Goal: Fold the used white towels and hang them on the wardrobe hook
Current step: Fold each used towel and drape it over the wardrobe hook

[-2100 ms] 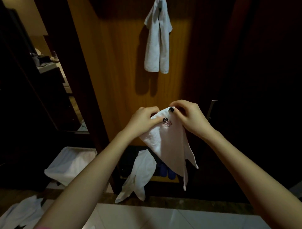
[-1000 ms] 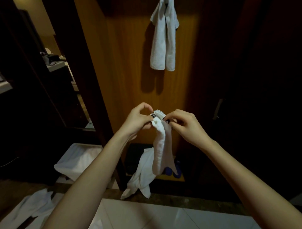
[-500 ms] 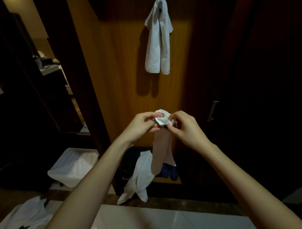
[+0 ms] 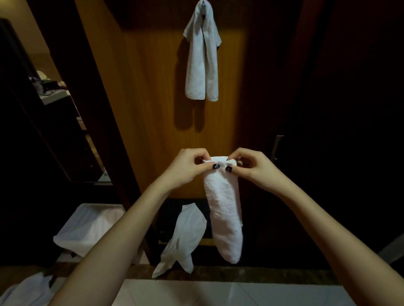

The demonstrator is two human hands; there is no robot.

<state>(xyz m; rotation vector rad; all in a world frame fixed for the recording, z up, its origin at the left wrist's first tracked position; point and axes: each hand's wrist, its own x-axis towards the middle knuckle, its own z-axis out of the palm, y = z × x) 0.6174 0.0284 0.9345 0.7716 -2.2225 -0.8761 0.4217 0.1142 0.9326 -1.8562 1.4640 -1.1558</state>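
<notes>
Hanging straight down in front of the lower half of the wooden wardrobe panel (image 4: 153, 109), in the head view, a white towel folded into a narrow strip (image 4: 225, 209) is held up by its top edge. The left hand (image 4: 185, 169) pinches the strip's upper left corner, thumb and curled fingers closed on the cloth. The right hand (image 4: 251, 167) pinches the upper right corner the same way, and the two dark-nailed thumbs lie close together on the front of the fold.

High on the panel, a second white towel (image 4: 202, 61) hangs doubled over a hook (image 4: 203, 2) and casts a shadow on the wood below it. At the foot of the panel, a loose towel (image 4: 183, 235) spills out of a dark opening. Left of the panel's foot, another white cloth (image 4: 87, 227) lies spread on something low, and farther left more white cloth (image 4: 24, 292) lies on the floor. A metal handle (image 4: 276, 147) shows just right of the panel.
</notes>
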